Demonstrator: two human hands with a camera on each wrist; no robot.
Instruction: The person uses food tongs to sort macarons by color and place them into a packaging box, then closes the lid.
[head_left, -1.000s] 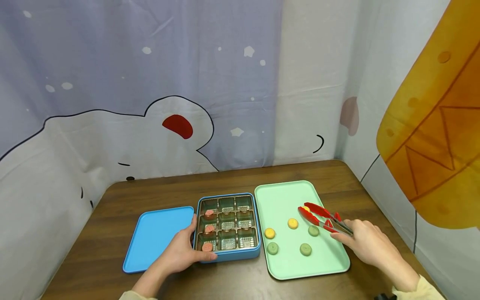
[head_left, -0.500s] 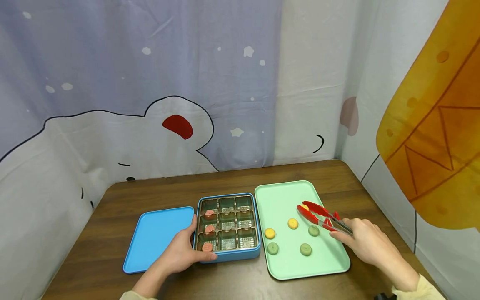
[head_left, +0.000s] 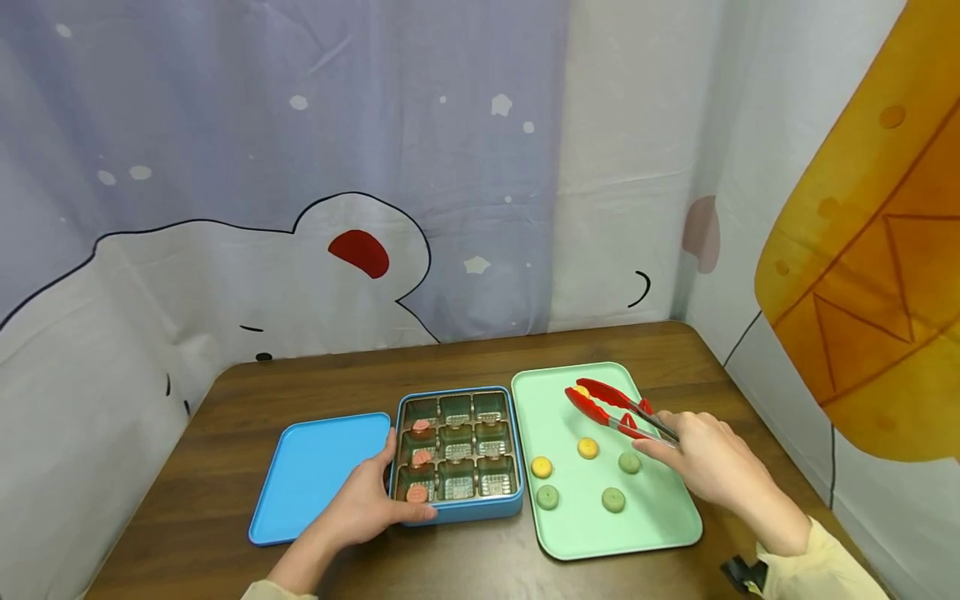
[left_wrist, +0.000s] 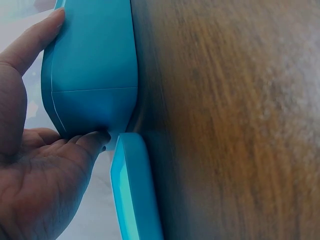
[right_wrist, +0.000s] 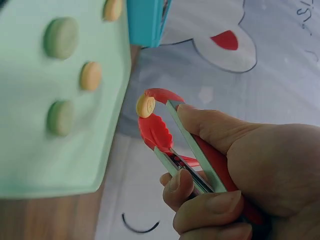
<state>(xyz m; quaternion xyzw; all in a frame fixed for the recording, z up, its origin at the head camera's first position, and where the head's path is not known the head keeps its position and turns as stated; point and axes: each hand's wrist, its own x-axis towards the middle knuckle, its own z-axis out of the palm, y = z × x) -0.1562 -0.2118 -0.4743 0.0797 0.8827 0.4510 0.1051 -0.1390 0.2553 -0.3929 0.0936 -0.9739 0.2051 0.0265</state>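
My right hand (head_left: 716,458) grips red-tipped tongs (head_left: 600,404) above the mint-green tray (head_left: 577,542). Between the tong tips a yellow cookie-like disc (right_wrist: 145,106) is pinched, lifted off the tray in the right wrist view. At the blue box (head_left: 480,508), my left hand (head_left: 363,504) holds the near left corner, thumb along the front wall and fingers on the left side. In the left wrist view the fingers (left_wrist: 90,142) bend against the box wall. Inside the box is a divided insert (head_left: 456,460); its left column has pink pieces (head_left: 417,493), one per compartment.
On the tray lie yellow discs (head_left: 588,448) and green discs (head_left: 612,500). A flat blue lid (head_left: 322,471) rests on the wooden table (head_left: 315,385) left of the box. Printed curtains (head_left: 480,167) stand behind the table.
My right hand has moved the tongs, with the yellow disc between their tips, leftward and up from the tray's right side. My left hand stays at the box.
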